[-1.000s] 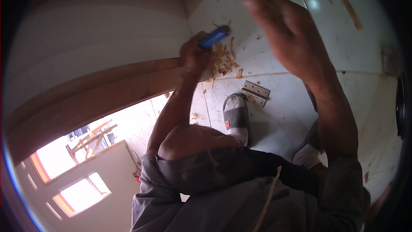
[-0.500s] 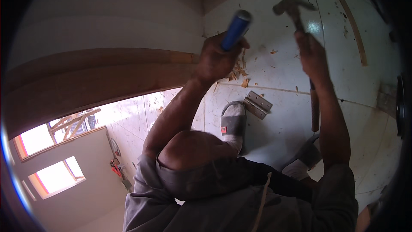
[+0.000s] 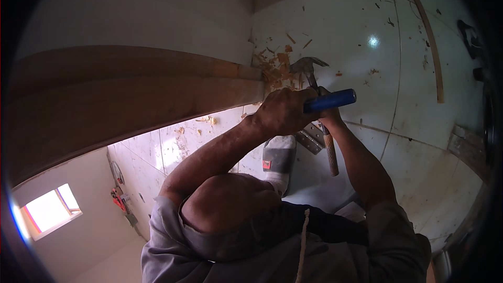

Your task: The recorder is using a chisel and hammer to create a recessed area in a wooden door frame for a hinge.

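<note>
Lowered since half a second ago: hammer (image 3: pixel 314 81), formerly raised high, now with its steel head down at the blue-handled chisel (image 3: pixel 329 100), just at the end of the wooden door edge (image 3: pixel 157 99). Chisel: held crosswise, left hand (image 3: pixel 283 111) closed around it, blade hidden behind the fist, handle end projecting right. Hammer: wooden shaft running downward, right hand (image 3: pixel 327 118) wrapped about it, mostly hidden behind the left. Step in hand, by judgement: chiselling a recess in the door edge, stroke at or near contact. Next move calls for a lifted hammer and a steady, unshifted chisel. Surroundings: wood chips (image 3: pixel 275 65) scattered on the pale tiled floor (image 3: pixel 367 21), metal hinge (image 3: pixel 310 137) lying near a grey shoe (image 3: pixel 277 160).
</note>
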`<state>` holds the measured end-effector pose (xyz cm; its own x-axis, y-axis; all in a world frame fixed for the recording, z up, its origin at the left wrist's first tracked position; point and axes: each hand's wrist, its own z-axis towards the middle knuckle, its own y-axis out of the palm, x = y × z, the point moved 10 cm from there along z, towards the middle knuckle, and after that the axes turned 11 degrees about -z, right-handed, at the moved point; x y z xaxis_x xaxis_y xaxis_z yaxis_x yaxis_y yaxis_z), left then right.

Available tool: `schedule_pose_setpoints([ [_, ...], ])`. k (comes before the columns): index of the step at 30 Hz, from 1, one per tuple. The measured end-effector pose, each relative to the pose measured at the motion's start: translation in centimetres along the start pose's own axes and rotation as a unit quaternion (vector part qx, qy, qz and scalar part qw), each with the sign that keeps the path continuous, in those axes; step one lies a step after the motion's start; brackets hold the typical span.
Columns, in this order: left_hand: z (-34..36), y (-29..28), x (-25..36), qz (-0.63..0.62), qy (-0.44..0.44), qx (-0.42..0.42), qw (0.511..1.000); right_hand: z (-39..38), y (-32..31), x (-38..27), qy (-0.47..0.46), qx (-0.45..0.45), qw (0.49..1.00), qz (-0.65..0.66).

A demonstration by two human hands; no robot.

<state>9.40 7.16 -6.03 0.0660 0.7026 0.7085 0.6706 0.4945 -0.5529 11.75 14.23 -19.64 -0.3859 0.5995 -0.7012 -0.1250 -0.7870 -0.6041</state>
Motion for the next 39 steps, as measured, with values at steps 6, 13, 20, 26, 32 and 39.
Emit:
schedule_pose_setpoints([
  [6, 0.0, 1.6, -2.0, 0.065, 0.039, -0.046, 0.996, -0.5, 2.6, 4.3, 0.249, -0.298, 0.909, -0.152],
  [13, -0.1, 3.9, -2.3, 0.137, 0.057, -0.157, 0.976, 0.0, -4.5, 1.9, 0.452, -0.376, 0.761, 0.275],
  [20, -0.3, 8.2, 0.0, 0.199, 0.109, -0.263, 0.938, -4.5, -6.3, -7.3, 0.318, -0.577, 0.708, 0.254],
  [26, -0.4, 7.4, -0.1, 0.236, 0.198, -0.223, 0.925, -5.3, -5.0, -8.3, 0.402, -0.446, 0.747, 0.286],
  [32, -1.8, 5.4, -1.3, 0.228, 0.274, -0.163, 0.92, -3.9, -2.8, -9.5, 0.316, -0.287, 0.875, 0.225],
  [39, -1.8, 4.5, -2.2, 0.215, 0.285, -0.15, 0.922, -2.6, -2.4, -9.6, 0.313, -0.302, 0.879, 0.195],
])
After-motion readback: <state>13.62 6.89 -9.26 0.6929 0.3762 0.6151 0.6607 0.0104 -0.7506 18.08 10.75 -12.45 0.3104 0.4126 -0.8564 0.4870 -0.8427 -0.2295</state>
